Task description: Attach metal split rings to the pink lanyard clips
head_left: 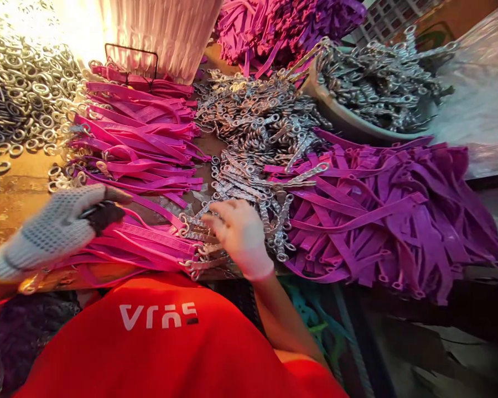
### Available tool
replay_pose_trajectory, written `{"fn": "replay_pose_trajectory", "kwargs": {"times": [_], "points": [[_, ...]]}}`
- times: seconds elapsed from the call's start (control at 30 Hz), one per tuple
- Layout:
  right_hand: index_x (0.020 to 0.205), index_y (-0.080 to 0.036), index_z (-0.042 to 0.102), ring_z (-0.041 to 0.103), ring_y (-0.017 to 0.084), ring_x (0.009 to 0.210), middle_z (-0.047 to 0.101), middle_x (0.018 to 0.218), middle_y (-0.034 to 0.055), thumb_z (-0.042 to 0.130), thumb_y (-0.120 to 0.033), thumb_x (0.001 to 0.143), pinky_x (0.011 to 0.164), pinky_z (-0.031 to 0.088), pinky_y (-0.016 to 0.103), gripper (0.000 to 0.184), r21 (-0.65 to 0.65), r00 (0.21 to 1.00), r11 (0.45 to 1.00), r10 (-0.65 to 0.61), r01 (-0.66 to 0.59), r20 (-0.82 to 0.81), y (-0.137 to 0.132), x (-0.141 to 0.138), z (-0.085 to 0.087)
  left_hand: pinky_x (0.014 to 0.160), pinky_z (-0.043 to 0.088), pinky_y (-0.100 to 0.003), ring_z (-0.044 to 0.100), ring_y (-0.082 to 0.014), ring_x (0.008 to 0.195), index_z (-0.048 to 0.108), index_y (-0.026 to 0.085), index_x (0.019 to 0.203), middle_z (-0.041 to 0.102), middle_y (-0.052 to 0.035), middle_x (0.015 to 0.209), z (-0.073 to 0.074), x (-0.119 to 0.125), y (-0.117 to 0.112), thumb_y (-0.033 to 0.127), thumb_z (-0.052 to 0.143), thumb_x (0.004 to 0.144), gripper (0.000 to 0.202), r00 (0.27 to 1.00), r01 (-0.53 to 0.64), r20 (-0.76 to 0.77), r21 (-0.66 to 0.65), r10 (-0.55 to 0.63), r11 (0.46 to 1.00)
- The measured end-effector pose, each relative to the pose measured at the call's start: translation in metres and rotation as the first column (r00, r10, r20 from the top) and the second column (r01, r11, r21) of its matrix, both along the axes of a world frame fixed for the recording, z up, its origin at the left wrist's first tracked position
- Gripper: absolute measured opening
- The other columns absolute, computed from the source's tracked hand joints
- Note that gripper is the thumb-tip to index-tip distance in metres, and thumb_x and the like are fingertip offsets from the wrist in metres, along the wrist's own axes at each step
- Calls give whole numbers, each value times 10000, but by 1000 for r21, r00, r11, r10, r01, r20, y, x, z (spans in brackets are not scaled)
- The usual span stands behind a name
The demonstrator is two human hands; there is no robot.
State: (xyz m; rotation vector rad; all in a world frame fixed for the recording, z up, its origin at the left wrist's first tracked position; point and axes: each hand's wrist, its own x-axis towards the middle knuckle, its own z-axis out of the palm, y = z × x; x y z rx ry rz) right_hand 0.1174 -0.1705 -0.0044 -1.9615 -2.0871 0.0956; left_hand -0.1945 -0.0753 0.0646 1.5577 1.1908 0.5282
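My left hand (56, 224), in a white knitted glove, is closed round a small dark tool I cannot make out, just above a bundle of pink straps (149, 243) at the table's near edge. My right hand (238, 232) rests palm down on a heap of metal snap hooks (257, 182), its fingers curled onto the hooks beside the strap ends. Whether it grips one is hidden. Metal rings (186, 224) sit on the ends of the near pink straps.
More pink straps (136, 127) are stacked at centre left. A purple strap pile (390, 210) fills the right. Loose metal rings (16, 94) lie far left, a bowl (348, 119) of hooks back right, a white sack (161, 33) behind.
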Motion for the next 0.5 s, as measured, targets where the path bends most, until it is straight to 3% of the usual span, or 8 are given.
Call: {"fn": "replay_pose_trajectory", "kwargs": {"times": [0.1, 0.17, 0.23, 0.3, 0.37, 0.5], "points": [[1108, -156, 677, 565, 292, 907, 685, 917, 142, 603, -366, 967, 787, 405, 370, 263, 27, 963, 977, -214, 212, 161, 45, 17, -26, 423, 350, -171, 473, -95, 498, 682, 176, 996, 651, -17, 687, -15, 50, -21, 378, 682, 860, 244, 981, 58, 194, -288, -1, 956], [1120, -129, 662, 568, 300, 916, 689, 950, 174, 623, -280, 930, 783, 406, 372, 246, -23, 942, 968, -237, 249, 239, 68, 22, -42, 374, 267, -178, 368, -75, 425, 632, 173, 897, 565, 3, 617, -29, 69, -29, 432, 637, 896, 259, 943, 91, 324, -478, 79, 873], [1104, -122, 660, 574, 299, 932, 690, 986, 191, 599, -197, 907, 797, 415, 376, 219, -61, 946, 969, -220, 241, 237, 80, 24, -52, 371, 251, -186, 336, -70, 413, 614, 166, 810, 520, 5, 598, -43, 78, -32, 452, 611, 907, 302, 917, 116, 377, -561, 129, 819], [1066, -133, 663, 582, 296, 956, 694, 1000, 181, 561, -156, 900, 830, 430, 387, 196, -57, 969, 974, -209, 218, 130, 81, 25, -57, 374, 247, -191, 331, -71, 412, 634, 162, 797, 497, 7, 582, -52, 81, -34, 461, 606, 905, 320, 906, 121, 392, -602, 160, 789], [1013, -156, 654, 594, 281, 975, 697, 999, 147, 531, -161, 908, 869, 448, 390, 162, -18, 978, 981, -194, 193, -76, 74, 23, -54, 372, 227, -192, 321, -73, 411, 658, 158, 810, 459, 19, 552, -57, 80, -35, 459, 617, 898, 316, 903, 127, 393, -631, 175, 765], [1047, -201, 605, 637, 196, 847, 689, 936, 44, 508, -242, 954, 805, 499, 316, 140, 0, 871, 997, -66, 76, -486, 45, 7, -28, 382, 218, -189, 318, -73, 433, 646, 161, 809, 418, 37, 532, -60, 80, -34, 437, 665, 876, 285, 878, 125, 421, -659, 227, 741]]}}
